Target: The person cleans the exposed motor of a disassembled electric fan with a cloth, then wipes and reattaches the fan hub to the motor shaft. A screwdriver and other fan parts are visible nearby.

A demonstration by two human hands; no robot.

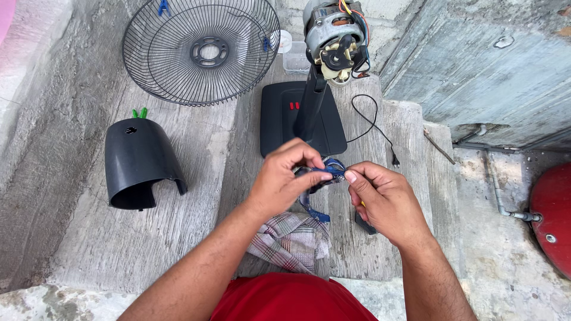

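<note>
Head view looks down on two bare hands meeting over a rough grey concrete surface (148, 238). The left hand (285, 178) pinches a small blue plastic part with a dark strap (324, 172) between thumb and forefingers, the fingers (306, 156) curled narrow around it. The right hand (383, 202) comes in from the other side, its thumb and forefinger closed on the same blue part at its right end, so both hands hold it above the surface; a loop of the blue strap hangs down beneath them. A dark object lies partly hidden under the right hand, and what it is cannot be told.

Just below the hands lies a crumpled checked cloth (288, 241). Beyond them stands a black rectangular fan base with an upright stem (282, 116), topped by a bare grey electric motor with coloured wires (336, 38). A thin black power cord (372, 122) trails to the right of the base. A round black wire fan guard (202, 50) lies flat at the upper left, and a black curved plastic motor cover (140, 163) sits well apart on the left. A red rounded object (553, 214) shows at the right edge.
</note>
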